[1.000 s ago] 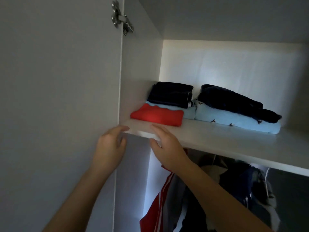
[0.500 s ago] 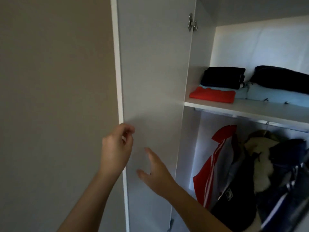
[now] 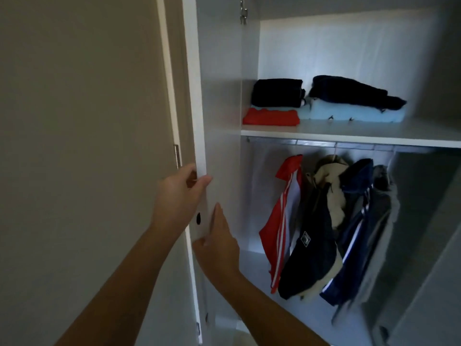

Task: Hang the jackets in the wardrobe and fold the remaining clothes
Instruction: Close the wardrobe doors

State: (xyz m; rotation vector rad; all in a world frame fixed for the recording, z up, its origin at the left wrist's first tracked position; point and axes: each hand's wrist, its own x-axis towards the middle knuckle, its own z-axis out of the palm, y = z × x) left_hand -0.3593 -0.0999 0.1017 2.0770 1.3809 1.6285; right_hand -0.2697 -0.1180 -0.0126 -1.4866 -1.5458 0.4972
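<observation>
Jackets [image 3: 331, 221] hang bunched together on the rail [image 3: 311, 143] inside the wardrobe [image 3: 349, 46], right under the shelf [image 3: 349, 134]. From the left there's a red-and-white jacket [image 3: 280, 221] with stripes down the sleeve, a black jacket [image 3: 309, 253] with a small logo patch, something beige tucked behind it, then a navy jacket [image 3: 354, 236] with white stripes. There's a greyish one at the far end, kinda blurry so I can't say much about it.

Up on the shelf the folded clothes sit in two little stacks. The left stack is a red piece [image 3: 270, 117] in front and a black piece [image 3: 277, 92] behind it, on top of something pale blue. Just beside it, a dark navy piece [image 3: 354, 92] lies on a light blue one [image 3: 349, 115].

The door [image 3: 222, 108] stands open at the left, metal hinge [image 3: 243, 15] up top. The left hand [image 3: 177, 193] grips the door's free edge, with the thumb on the inside face and the fingers curled around behind it. The right hand [image 3: 217, 243] sits just below it, fingers straight and together, pressed flat on the door's inside face, not grabbing anything. There's a small dark hole [image 3: 198, 218] in the door edge between the two hands. A plain beige wall [image 3: 74, 121] fills the left side.
</observation>
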